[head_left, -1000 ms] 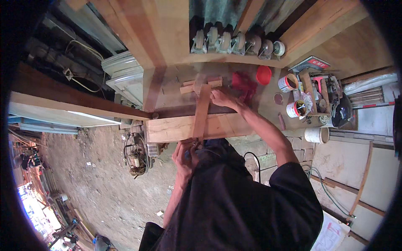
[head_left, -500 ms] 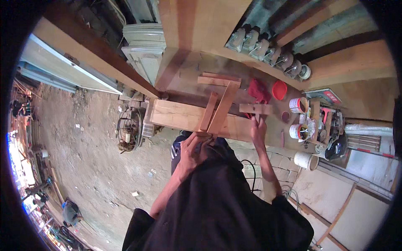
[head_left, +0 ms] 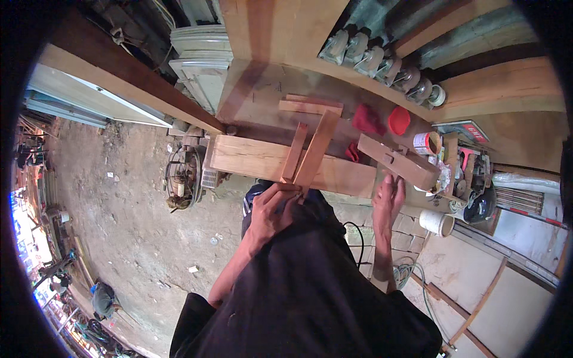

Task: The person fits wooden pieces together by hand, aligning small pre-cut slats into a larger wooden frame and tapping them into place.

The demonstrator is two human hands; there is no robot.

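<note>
My left hand [head_left: 268, 212] is closed at the near end of two reddish wooden pieces, a shorter one [head_left: 295, 152] and a longer one [head_left: 317, 149]. They lie crosswise over a thick pale beam [head_left: 250, 160] and meet at my fingers; the joint itself is hidden. In my right hand [head_left: 388, 200] is a wooden mallet [head_left: 403, 164], gripped by its handle. Its blocky head is tilted and held up over the right end of the beam, apart from the wooden pieces.
Beyond the beam lie two short wooden strips [head_left: 310, 106], a dark red cloth [head_left: 367, 119] and a red bowl [head_left: 399, 120]. Open cans [head_left: 427, 143] and a tool box [head_left: 468, 170] stand at the right, with a white bucket [head_left: 437, 223] below. Caster wheels [head_left: 382, 62] line the shelf edge.
The mallet has risen and swung to the right, its head turning from level to slanted. My left hand stays at the near end of the wooden pieces.
</note>
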